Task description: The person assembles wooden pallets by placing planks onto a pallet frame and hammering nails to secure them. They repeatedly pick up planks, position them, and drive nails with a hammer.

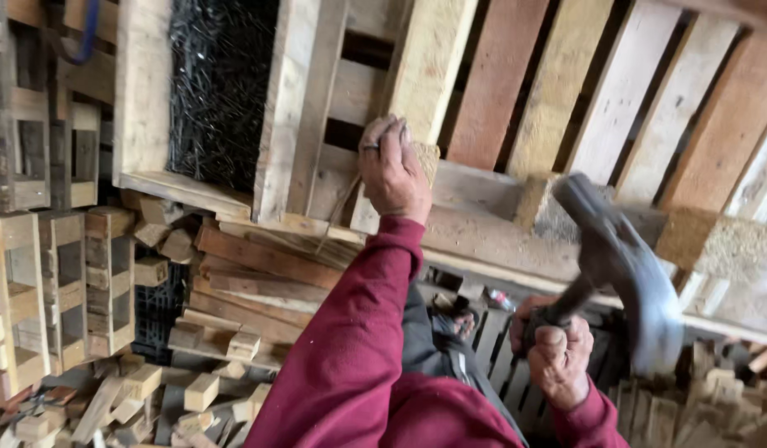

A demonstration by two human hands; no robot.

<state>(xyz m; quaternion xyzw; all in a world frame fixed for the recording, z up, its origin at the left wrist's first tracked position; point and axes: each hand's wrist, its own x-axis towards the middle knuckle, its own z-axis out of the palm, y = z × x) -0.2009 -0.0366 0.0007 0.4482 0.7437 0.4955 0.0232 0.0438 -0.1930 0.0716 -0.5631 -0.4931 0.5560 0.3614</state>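
Hammer (624,257): right hand (557,357) is fisting its handle at 5 o'clock, head blurred mid-swing.
Block (425,158): left hand (392,170) is clamping it on pallet (499,232), 12 o'clock.
Progress: looking unfinished, can't spot any nail.

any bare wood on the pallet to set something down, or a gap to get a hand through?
Bare patch: the pale front rail of the wooden pallet, between the left hand on the chipboard block and the blurred steel hammer in the right hand. Dark slots between the upper slats may pass a hand. Crowded: the offcut heap lower left.
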